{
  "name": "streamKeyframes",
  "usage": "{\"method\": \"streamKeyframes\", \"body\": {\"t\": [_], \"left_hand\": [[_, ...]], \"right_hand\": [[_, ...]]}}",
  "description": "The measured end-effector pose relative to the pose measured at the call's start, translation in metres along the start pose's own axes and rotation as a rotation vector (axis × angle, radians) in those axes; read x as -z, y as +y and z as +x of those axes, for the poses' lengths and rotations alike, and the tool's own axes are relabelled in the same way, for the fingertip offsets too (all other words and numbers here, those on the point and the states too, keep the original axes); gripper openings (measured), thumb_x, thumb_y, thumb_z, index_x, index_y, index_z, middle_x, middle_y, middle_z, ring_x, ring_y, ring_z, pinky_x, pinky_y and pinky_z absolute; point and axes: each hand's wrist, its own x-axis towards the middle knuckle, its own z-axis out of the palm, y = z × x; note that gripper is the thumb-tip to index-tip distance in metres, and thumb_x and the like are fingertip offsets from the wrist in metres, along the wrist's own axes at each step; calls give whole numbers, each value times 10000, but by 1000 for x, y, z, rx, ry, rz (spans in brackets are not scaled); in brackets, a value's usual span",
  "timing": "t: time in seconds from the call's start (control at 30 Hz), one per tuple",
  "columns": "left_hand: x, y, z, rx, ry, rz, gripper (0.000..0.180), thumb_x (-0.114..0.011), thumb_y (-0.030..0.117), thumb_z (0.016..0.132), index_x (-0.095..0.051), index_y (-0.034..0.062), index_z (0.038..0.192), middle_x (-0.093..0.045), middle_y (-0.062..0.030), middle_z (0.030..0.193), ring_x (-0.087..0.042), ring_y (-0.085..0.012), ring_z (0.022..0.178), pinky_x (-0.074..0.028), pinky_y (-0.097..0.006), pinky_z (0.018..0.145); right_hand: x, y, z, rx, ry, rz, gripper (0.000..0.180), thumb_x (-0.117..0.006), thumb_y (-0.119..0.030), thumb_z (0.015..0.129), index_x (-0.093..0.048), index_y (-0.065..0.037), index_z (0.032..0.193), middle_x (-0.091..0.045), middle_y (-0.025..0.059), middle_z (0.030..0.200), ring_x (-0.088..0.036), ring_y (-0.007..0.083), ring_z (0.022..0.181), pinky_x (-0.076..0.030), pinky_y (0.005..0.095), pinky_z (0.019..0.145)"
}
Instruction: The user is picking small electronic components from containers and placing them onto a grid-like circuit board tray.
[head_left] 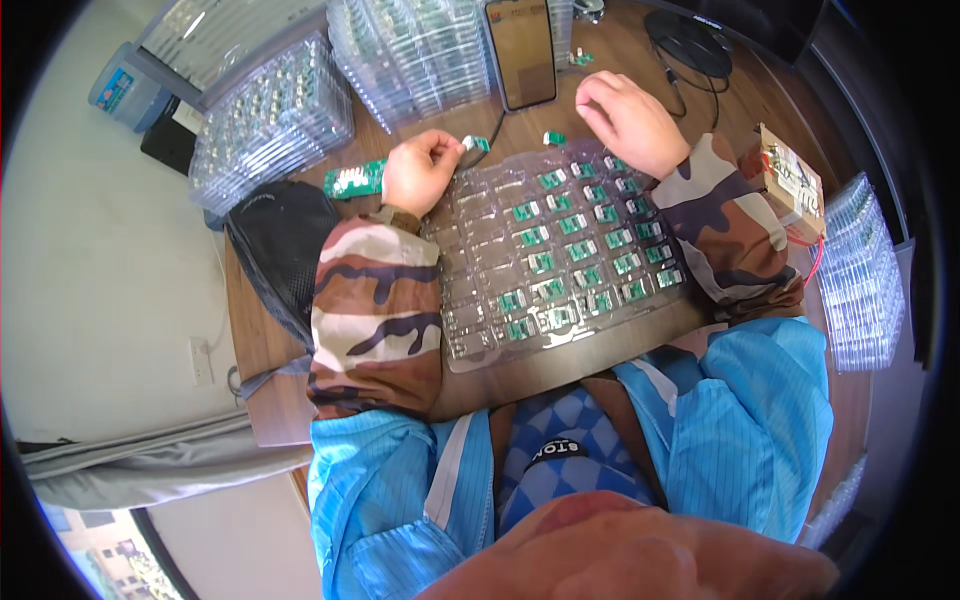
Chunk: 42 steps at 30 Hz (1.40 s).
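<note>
My left hand point(418, 172) has its thumb and fingers pinched together at the edge of a small green circuit board with a white connector point(476, 144). A thin black cable point(497, 128) passes close by these fingertips. Beyond the far right corner of a clear plastic tray point(470, 338), my right hand point(637, 127) is closed with curled fingers; whatever they may hold is hidden. Several small green boards point(572, 224) sit in the tray's pockets, while its left columns show bare pockets. One loose small board point(554, 138) lies just past the tray's far edge.
Beside my left wrist lies a larger green panel point(355, 180). A phone point(522, 55) stands upright against stacked clear trays point(410, 60); more filled trays point(275, 125) are at left. A black bag point(285, 250), a cardboard box point(790, 185) and coiled cable point(688, 45) flank the work area.
</note>
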Motion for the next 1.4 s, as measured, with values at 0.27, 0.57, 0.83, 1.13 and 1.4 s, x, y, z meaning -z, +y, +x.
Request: {"method": "streamKeyframes", "body": {"t": [0.27,0.57,0.83,1.13,1.4], "left_hand": [[-2,1,-5,11,-12,3,160,-616,206,723,-620,51,763,-608,-89,647,-581,-183,559,-448,-282,538],[3,0,-3,30,-41,9,158,-617,199,729,-620,46,768,-610,-87,649,-582,-168,563,-448,-276,542],[-2,1,3,-88,-73,58,188,-593,221,762,-610,37,794,-600,-113,658,-590,-197,592,-452,-296,565],[0,-6,-2,-49,-120,-87,127,-581,117,789,-585,-9,778,-579,-24,618,-517,-67,560,-419,-214,538],[4,-9,-2,-66,-123,-101,116,-569,100,796,-574,-16,787,-557,-1,640,-486,-54,571,-396,-195,527]], "right_hand": [[-31,17,-35,-118,-39,352,117,-494,-132,797,-529,-21,810,-543,117,769,-519,288,743,-413,353,665],[-41,24,-33,-115,-29,307,140,-499,-152,792,-551,-23,796,-561,108,751,-531,275,758,-418,356,664],[-38,16,0,0,-219,133,193,-577,-256,745,-583,-78,818,-560,99,781,-551,279,755,-441,362,644],[-57,5,50,-148,-687,-51,237,-688,-198,579,-641,2,698,-606,175,687,-601,304,679,-461,396,594],[66,-25,4,152,-211,215,144,-598,-148,673,-547,-33,744,-556,136,652,-553,314,673,-433,380,612]]}}
